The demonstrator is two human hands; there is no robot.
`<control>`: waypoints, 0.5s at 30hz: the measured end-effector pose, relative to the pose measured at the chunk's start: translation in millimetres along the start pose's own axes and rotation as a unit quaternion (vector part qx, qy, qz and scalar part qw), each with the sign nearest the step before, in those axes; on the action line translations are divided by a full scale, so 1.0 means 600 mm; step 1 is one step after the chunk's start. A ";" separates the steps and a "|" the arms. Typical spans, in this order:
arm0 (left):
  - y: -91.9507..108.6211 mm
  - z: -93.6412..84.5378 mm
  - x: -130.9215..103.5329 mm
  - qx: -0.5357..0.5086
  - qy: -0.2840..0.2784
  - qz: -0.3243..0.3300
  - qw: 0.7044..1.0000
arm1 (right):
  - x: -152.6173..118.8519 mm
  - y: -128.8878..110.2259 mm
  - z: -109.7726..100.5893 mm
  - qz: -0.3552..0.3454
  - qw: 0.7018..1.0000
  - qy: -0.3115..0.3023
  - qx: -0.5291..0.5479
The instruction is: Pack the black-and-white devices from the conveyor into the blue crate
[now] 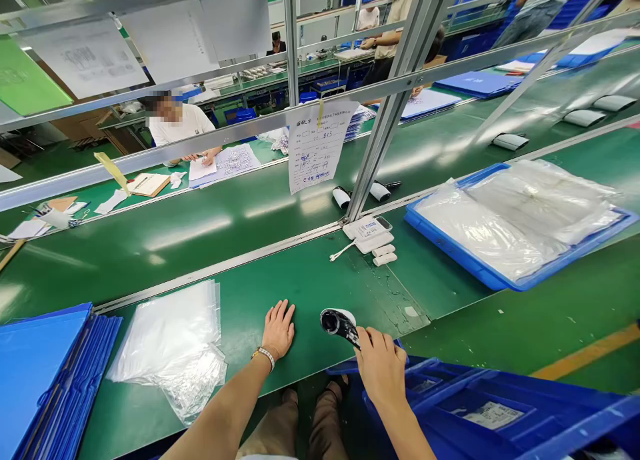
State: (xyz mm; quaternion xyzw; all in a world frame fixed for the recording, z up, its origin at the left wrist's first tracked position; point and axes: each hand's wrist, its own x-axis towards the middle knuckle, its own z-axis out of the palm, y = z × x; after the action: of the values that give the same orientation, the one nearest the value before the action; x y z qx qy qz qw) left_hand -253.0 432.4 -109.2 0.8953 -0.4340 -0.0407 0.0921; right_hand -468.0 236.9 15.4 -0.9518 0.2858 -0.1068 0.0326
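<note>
My right hand (383, 365) is closed around the handle of a black-and-white handheld device (341, 324). Its head, with a dark round opening, points left over the bench edge. My left hand (280, 328) lies flat on the green bench (310, 290), fingers apart and holding nothing. To its left is a loose pile of clear plastic bags (173, 333). Beyond my right hand, a white box-like unit (367, 231) with a short cable rests on the bench, beside two small white cylindrical pieces (385, 255).
Stacked blue folded sheets (45, 373) stand at the left. At right, a blue tray (450, 253) carries clear bags; blue crates (480, 407) sit below. A metal post (395, 107) rises from a conveyor (265, 220) carrying similar devices (509, 141). A seated person (180, 127) works opposite.
</note>
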 end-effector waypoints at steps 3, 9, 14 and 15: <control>0.000 0.000 -0.001 -0.005 0.003 -0.001 1.000 | -0.002 0.008 0.004 0.017 0.999 -0.008 0.028; 0.002 -0.002 -0.002 -0.012 0.008 -0.005 1.000 | -0.012 0.019 0.015 0.033 0.997 -0.029 0.067; 0.004 -0.003 -0.002 -0.016 0.008 -0.008 1.000 | -0.017 0.016 0.023 0.075 0.992 -0.054 0.089; 0.004 -0.003 -0.002 -0.017 0.007 -0.007 1.000 | -0.018 0.016 0.025 0.083 0.990 -0.059 0.095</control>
State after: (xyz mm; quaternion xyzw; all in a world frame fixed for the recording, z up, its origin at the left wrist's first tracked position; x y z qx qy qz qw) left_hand -255.2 432.2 -107.1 0.8970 -0.4259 -0.0424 0.1102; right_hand -478.5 235.1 -2.7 -0.9218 0.3504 -0.0740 0.1484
